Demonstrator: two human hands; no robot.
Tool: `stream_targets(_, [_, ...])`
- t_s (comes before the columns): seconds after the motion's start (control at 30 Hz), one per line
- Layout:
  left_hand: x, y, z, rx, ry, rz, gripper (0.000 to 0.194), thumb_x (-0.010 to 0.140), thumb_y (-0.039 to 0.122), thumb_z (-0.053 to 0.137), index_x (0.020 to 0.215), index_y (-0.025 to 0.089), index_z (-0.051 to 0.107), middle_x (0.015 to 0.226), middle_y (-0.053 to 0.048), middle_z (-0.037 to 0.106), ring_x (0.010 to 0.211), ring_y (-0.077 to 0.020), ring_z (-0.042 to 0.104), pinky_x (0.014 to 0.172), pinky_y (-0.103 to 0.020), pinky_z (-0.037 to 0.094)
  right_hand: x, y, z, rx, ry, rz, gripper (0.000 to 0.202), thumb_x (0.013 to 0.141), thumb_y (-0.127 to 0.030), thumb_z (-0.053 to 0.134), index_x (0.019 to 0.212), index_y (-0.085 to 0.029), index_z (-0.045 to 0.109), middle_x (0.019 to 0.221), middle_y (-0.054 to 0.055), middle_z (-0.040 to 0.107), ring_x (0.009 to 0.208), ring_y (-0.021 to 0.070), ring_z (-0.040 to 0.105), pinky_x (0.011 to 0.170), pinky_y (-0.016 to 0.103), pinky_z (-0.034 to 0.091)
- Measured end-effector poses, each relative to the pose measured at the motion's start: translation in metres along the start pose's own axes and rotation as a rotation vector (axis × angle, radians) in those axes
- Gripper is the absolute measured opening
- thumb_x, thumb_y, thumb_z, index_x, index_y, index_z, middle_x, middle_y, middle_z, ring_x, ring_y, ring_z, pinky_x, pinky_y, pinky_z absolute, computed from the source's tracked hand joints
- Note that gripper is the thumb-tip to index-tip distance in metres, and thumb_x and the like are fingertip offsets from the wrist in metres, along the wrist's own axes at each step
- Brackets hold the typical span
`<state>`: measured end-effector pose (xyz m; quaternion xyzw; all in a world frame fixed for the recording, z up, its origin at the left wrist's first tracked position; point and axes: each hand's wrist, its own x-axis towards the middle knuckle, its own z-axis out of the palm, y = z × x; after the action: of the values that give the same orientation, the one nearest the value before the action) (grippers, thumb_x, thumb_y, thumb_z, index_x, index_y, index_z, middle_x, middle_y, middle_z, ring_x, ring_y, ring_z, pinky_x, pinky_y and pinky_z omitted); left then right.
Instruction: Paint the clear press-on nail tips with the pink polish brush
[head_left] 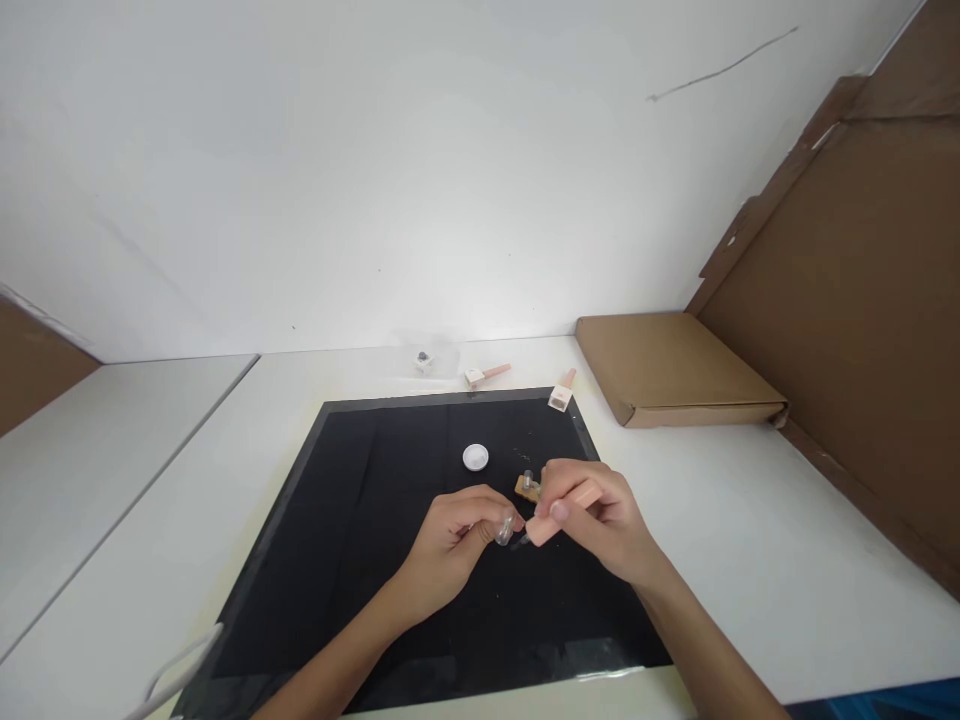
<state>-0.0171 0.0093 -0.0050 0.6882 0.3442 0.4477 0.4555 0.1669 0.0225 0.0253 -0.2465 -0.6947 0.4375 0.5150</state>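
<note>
My left hand (459, 535) pinches a small clear, shiny piece (505, 529) between thumb and fingertips. Close on its right, my right hand (592, 515) grips a pink tool (564, 512), held at a slant with its narrow end pointing down-left at the clear piece. Whether the tip touches the piece cannot be made out. Partly behind my right hand lies a small tan block (525, 490) with a clear cylindrical item (528, 479) on it. A small round white dish (475, 458) rests on the black mat (390, 560), beyond both hands.
Two pink-handled items with white ends (475, 377) (560, 398) lie near the mat's far edge. Left of them is a clear packet (439, 362) with a small grey item. A flat cardboard box (675, 365) sits at the back right. A white cable (180, 665) curves at the lower left.
</note>
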Motion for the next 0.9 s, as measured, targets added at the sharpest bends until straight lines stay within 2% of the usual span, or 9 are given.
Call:
stream_targets(0.1, [0.0019,0.0,0.0001,0.023,-0.009,0.021,0.026,0.089,0.023,0.054,0.072,0.016,0.072,0.075,-0.007,0.068,0.064,-0.0131,0.06,0.06,-0.023,0.046,0.0011,-0.0025,0.0011,-0.023,-0.068,-0.001,0.022,0.087,-0.023,0.058,0.067,-0.019,0.064,0.059,0.001,0.063,0.052,0.0121,0.051,0.047,0.024,0.038])
stream_targets(0.23, [0.0018,-0.0007,0.001,0.039,-0.025,0.034,0.026,0.089,0.023,0.054,0.072,0.015,0.072,0.073,-0.006,0.067,0.064,-0.0129,0.059,0.059,-0.022,0.046,0.0003,-0.0011,0.0003,-0.067,-0.049,0.025,0.021,0.087,-0.025,0.058,0.068,-0.019,0.065,0.058,0.0,0.061,0.052,0.0121,0.049,0.048,0.024,0.037])
stream_targets(0.37, [-0.0001,-0.0018,0.0019,0.036,-0.024,0.031,0.025,0.088,0.022,0.055,0.072,0.015,0.072,0.072,-0.006,0.066,0.064,-0.0127,0.06,0.06,-0.022,0.046,-0.0019,0.0013,-0.001,-0.103,0.019,0.075,0.021,0.088,-0.026,0.058,0.07,-0.018,0.065,0.059,-0.001,0.056,0.05,0.0105,0.047,0.047,0.024,0.035])
stream_targets(0.57, [-0.0037,-0.0056,0.0033,0.02,-0.035,0.054,0.025,0.09,0.022,0.053,0.077,0.013,0.073,0.076,-0.008,0.069,0.067,-0.0133,0.063,0.061,-0.022,0.048,-0.0009,0.0027,0.0004,-0.134,0.159,0.101,0.027,0.089,-0.031,0.057,0.065,-0.019,0.063,0.062,0.0,0.06,0.056,0.0125,0.053,0.051,0.025,0.041])
stream_targets(0.7, [-0.0053,-0.0066,0.0031,0.022,-0.029,0.092,0.025,0.09,0.021,0.053,0.075,0.013,0.072,0.075,-0.008,0.068,0.067,-0.0125,0.062,0.061,-0.021,0.048,-0.001,0.0056,0.0008,-0.071,0.249,0.108,0.027,0.088,-0.035,0.058,0.067,-0.019,0.064,0.06,-0.001,0.059,0.052,0.0112,0.051,0.047,0.023,0.04])
stream_targets(0.77, [-0.0048,-0.0063,0.0022,0.018,-0.025,0.097,0.024,0.089,0.019,0.054,0.074,0.014,0.071,0.075,-0.007,0.068,0.066,-0.0121,0.061,0.063,-0.021,0.048,-0.002,0.0064,-0.0002,-0.027,0.23,0.075,0.027,0.089,-0.035,0.058,0.067,-0.019,0.064,0.059,0.0,0.059,0.051,0.0114,0.051,0.047,0.024,0.04])
stream_targets(0.9, [-0.0016,-0.0035,0.0005,0.039,-0.037,0.083,0.021,0.087,0.017,0.057,0.072,0.014,0.071,0.074,-0.006,0.067,0.066,-0.0115,0.061,0.063,-0.021,0.048,-0.0034,0.0049,-0.003,0.024,0.046,0.025,0.029,0.09,-0.032,0.056,0.065,-0.019,0.063,0.058,0.001,0.061,0.051,0.0126,0.051,0.048,0.026,0.039])
